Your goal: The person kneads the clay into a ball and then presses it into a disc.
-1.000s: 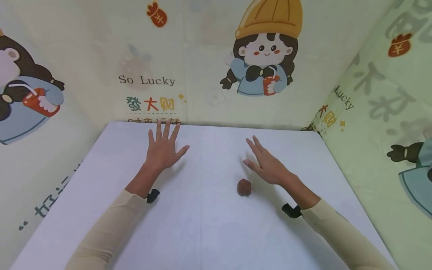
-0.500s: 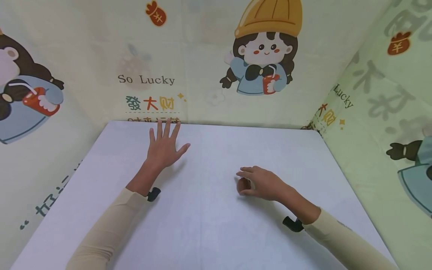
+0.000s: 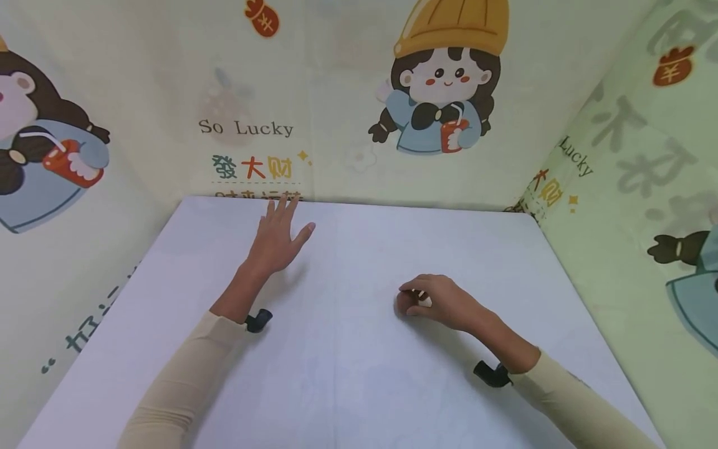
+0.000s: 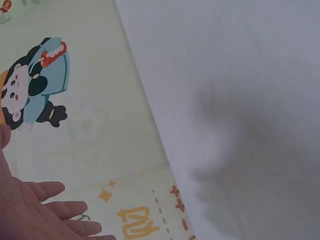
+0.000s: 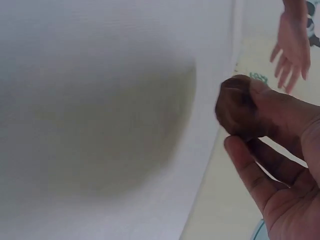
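Note:
A small brown lump (image 3: pixel 403 304), roughly round with an uneven, faceted surface, is pinched between the thumb and fingers of my right hand (image 3: pixel 450 302). In the right wrist view the thumb lies on top of the lump (image 5: pixel 234 106) and the fingers are beneath it. Whether it still touches the table I cannot tell. My left hand (image 3: pixel 276 242) hovers over the far left of the table with fingers extended and thumb out to the side, holding nothing. Its fingers also show at the lower left of the left wrist view, and its shadow falls on the white surface.
A white table (image 3: pixel 336 374) spreads under both arms. Cloth walls (image 3: pixel 336 93) with printed cartoon figures and lettering stand at its back and sides. Each wrist carries a small black camera, such as the right one (image 3: pixel 492 374).
My right hand has come down and toward me from beyond the lump, and its fingers have closed on it. My left hand has turned slightly, its fingers drawing nearer together.

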`<state>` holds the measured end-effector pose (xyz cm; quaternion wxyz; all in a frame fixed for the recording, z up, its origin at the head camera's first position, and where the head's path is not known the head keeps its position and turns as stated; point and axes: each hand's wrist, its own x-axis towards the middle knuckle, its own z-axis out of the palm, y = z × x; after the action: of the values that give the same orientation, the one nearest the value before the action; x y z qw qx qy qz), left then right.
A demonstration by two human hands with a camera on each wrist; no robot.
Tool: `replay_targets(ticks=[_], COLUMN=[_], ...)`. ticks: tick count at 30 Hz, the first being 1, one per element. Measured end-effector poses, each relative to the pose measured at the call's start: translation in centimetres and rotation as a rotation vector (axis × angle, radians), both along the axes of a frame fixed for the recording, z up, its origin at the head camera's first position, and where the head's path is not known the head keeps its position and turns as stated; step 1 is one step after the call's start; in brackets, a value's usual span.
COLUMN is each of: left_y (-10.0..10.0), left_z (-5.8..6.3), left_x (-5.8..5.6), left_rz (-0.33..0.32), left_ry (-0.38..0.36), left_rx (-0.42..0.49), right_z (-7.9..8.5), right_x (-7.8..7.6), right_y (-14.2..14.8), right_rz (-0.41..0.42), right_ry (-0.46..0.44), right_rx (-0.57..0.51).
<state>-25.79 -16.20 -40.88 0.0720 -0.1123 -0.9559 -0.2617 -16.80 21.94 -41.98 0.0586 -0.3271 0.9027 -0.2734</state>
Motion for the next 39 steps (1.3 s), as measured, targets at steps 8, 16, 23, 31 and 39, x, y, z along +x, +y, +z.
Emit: replay_targets(ticks=[8, 16, 23, 31, 39], left_y=[0.9, 3.2, 6.3, 10.4, 12.6], left_z=[0.6, -0.2, -0.5, -1.2, -1.5], left_x=[0.7, 2.0, 3.1, 4.4, 5.2], left_rz=[-0.067, -0.223, -0.358, -0.464, -0.46], left_ry=[0.03, 0.165, 0.188, 0.222, 0.239], left_rx=[0.334, 0.649, 0.941, 1.049, 1.123], right_z=[0.9, 1.7, 2.7, 2.4, 1.8], right_x=[-1.1, -1.5, -2.0, -1.9, -1.1], right_y=[-0.4, -2.1, -4.2, -7.4, -10.2], right_rz=[-0.114, -0.175, -0.214, -0.238, -0.225], right_ry=[0.032, 0.037, 0.066, 0.031, 0.011], right_rx=[-0.361, -0.616, -0.761, -0.855, -0.871])
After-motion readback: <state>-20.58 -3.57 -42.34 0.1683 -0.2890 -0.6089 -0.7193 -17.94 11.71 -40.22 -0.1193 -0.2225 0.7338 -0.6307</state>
